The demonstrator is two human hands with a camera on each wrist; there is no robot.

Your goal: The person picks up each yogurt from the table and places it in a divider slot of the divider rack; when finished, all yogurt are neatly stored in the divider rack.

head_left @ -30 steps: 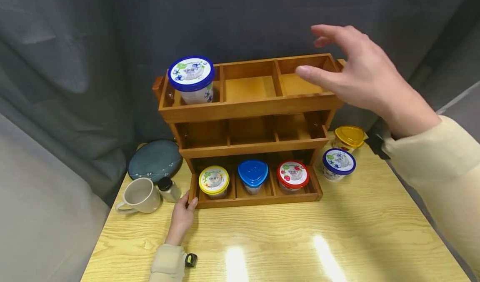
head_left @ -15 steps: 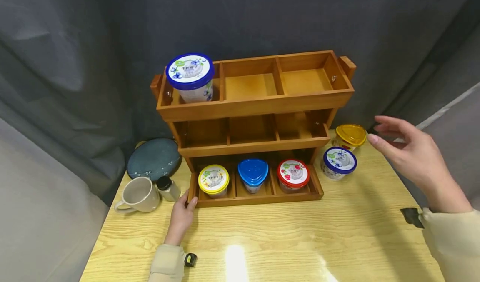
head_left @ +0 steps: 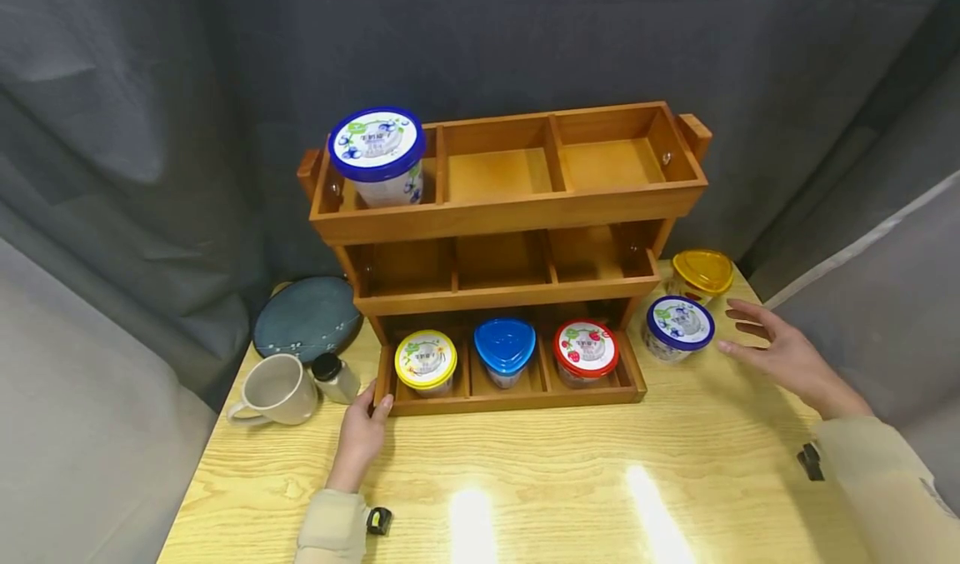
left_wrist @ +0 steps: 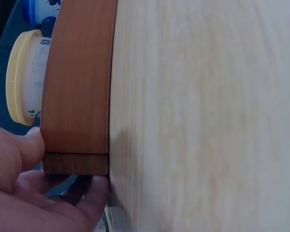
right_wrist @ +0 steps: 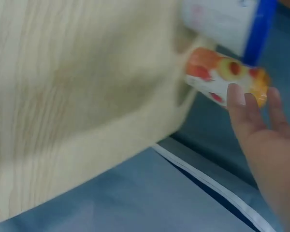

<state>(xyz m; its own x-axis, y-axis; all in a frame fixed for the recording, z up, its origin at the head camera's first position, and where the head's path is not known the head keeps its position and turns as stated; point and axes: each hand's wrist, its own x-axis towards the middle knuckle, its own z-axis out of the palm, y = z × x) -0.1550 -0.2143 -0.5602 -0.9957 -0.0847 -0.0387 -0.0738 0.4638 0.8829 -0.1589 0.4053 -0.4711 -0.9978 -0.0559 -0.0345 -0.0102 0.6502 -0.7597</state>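
Note:
My left hand [head_left: 362, 432] grips the lower left corner of a three-tier wooden rack [head_left: 517, 410], thumb and fingers on either side of the edge [left_wrist: 75, 164]. On its bottom tier stand a yellow-lidded cup [head_left: 426, 359], a triangular blue-lidded cup [head_left: 505, 343] and a red-lidded cup [head_left: 587, 346]. A large blue-lidded tub [head_left: 377, 143] sits in the top left compartment. My right hand [head_left: 791, 360] is empty, its fingers spread apart, just right of a small blue-lidded cup [head_left: 680, 322]. Behind that cup stands an amber-lidded cup [head_left: 702, 271].
Left of the rack are a white mug [head_left: 280, 391], a small black-capped jar [head_left: 337, 378] and a dark round cushion-like object [head_left: 307, 318]. The wooden table [head_left: 570, 481] extends in front. Grey curtains [head_left: 487, 39] hang around the back and sides.
My right hand has come down from above the rack's top right end to beside the small blue-lidded cup. My left hand keeps its hold on the rack corner.

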